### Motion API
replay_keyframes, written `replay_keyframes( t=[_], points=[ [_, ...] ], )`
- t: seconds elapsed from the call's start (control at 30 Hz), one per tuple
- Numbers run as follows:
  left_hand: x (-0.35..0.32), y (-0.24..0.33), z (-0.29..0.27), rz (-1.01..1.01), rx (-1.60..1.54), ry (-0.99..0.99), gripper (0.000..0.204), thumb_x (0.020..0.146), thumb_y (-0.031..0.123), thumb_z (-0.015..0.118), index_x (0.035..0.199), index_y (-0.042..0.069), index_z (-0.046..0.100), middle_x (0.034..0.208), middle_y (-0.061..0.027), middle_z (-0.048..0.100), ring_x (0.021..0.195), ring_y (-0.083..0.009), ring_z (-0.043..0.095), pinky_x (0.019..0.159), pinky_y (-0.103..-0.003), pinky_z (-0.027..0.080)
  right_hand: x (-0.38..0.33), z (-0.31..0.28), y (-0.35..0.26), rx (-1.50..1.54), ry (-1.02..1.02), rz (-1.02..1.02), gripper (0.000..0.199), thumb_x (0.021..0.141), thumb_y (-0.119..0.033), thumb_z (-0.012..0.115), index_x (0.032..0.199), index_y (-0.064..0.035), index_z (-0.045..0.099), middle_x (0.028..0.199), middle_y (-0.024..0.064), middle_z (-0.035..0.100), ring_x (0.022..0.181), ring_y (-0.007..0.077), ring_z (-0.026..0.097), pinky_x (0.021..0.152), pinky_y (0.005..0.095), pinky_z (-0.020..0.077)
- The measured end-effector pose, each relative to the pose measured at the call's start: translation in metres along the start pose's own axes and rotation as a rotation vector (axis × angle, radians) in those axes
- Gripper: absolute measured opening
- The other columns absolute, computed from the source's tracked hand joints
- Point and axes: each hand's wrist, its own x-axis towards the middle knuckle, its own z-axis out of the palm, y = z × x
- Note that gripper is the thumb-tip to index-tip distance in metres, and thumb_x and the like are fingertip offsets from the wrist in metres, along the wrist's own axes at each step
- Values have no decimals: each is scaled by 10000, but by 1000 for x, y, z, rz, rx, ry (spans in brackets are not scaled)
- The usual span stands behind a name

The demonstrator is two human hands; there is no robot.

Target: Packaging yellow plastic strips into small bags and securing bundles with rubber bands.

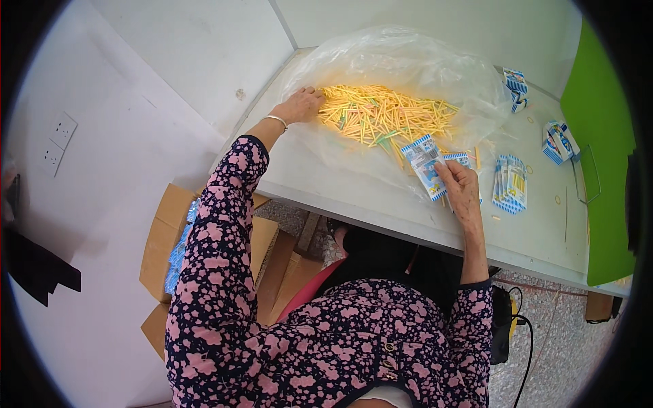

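A heap of thin yellow sticks (381,112), with a few green and pinkish ones among them, lies on a clear plastic sheet or bag (401,47) on the table. At the heap's left edge is my left hand (301,107), its fingers curled in against the sticks; what they grip is hidden. My right hand (461,190) pinches a small blue-and-white printed packet (423,165) between thumb and fingers, tilted in front of the heap. Another similar packet (457,159) shows just behind that hand. A few loose sticks lie around it.
Right of my right hand is a fanned stack of flat packets (510,182). Farther right stand a bundle of packets (560,141), rubber bands (558,200) and a green panel (602,156). Below the table's left end sits a cardboard box (163,234) holding blue packets.
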Motion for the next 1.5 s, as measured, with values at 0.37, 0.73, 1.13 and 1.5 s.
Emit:
replay_keyframes(
  t=[0.37, 0.73, 1.13, 1.5],
  points=[
    [4, 2, 22, -91, -143, 109, 217, 830, 102, 452, 1027, 23, 498, 1074, -117, 517, 1034, -269, 456, 912, -361, 372, -2, -1, -5, -33, 10, -2, 325, 844, -172, 580, 616, 20, 451, 532, -8, 337, 529, 61, 291, 456, 265, 242],
    [8, -5, 12, -149, -269, 291, 134, 806, 112, 536, 923, 48, 523, 856, -132, 597, 869, -296, 540, 801, -398, 426, -1, -2, -8, 93, -34, 88, 312, 862, -173, 567, 599, -47, 457, 572, -74, 344, 561, 30, 279, 479, 217, 235],
    [39, 54, -61, -386, -1583, 250, 161, 885, 148, 508, 934, -3, 479, 763, -101, 571, 722, -256, 582, 690, -365, 486, 24, 12, -29, 567, 130, 185, 179, 859, -188, 581, 792, -29, 628, 695, -33, 571, 604, 3, 444, 538, 176, 343],
    [69, 135, -75, -605, -2915, 232, 230, 939, 219, 422, 1026, 9, 459, 916, -134, 545, 860, -254, 543, 817, -398, 469, 92, 92, -15, 1283, 366, 500, 202, 906, -170, 510, 1042, -23, 536, 923, 62, 600, 840, 137, 557, 743, 271, 438]
  ],
)
